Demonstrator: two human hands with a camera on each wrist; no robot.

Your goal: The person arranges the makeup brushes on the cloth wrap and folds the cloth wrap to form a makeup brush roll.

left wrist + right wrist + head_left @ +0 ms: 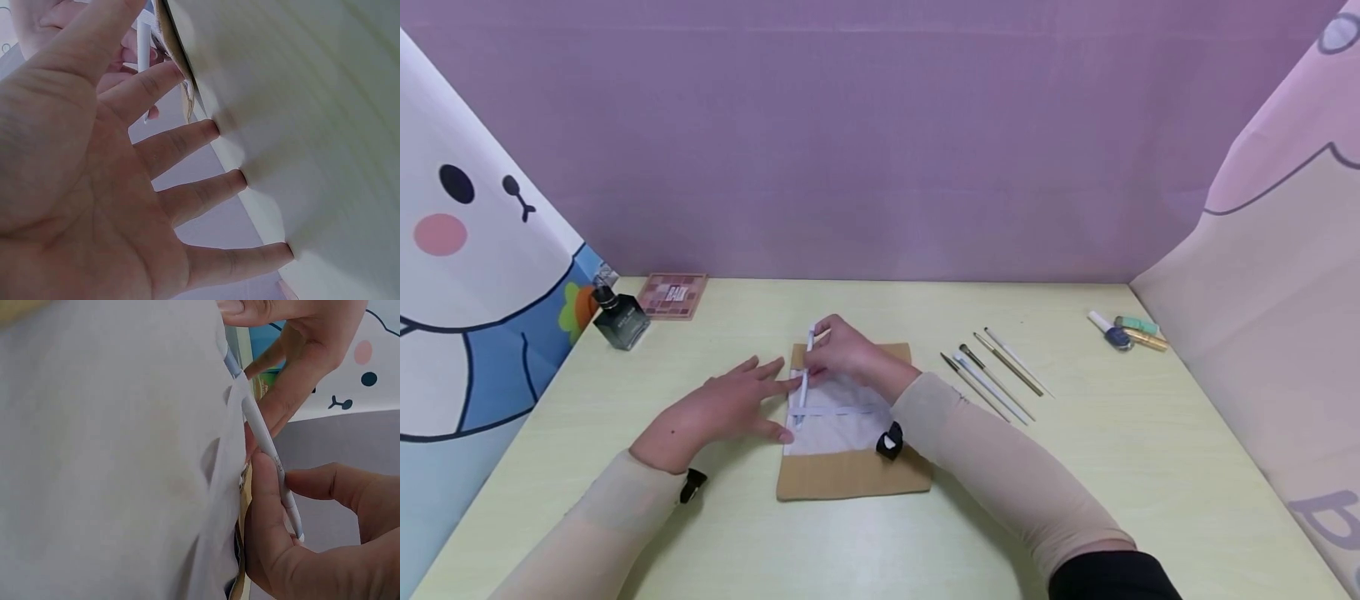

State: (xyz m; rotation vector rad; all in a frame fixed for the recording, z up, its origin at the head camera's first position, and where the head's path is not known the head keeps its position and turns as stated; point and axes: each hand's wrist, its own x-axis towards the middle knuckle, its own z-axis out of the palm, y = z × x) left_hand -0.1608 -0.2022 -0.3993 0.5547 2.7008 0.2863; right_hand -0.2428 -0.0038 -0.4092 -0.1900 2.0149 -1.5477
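A brown fabric brush roll [853,475] lies unfolded on the table, its white lining [842,437] crossed by a pale strap [842,410]. My right hand [850,350] pinches a slim white makeup brush [265,440] between thumb and fingers. The brush runs along the left side of the lining, its lower end under the strap. With fingers spread, my left hand [722,412] rests at the roll's left edge. In the left wrist view its fingertips [234,180] touch the table, while the index finger reaches the roll's border. My right forearm hides part of the lining.
Several slim makeup brushes [1000,367] lie side by side to the right of the roll. A dark glass bottle [622,321] and a pink checkered palette [673,297] are at the back left. Small tubes [1138,327] and a blue-and-white bottle [1111,332] sit far right.
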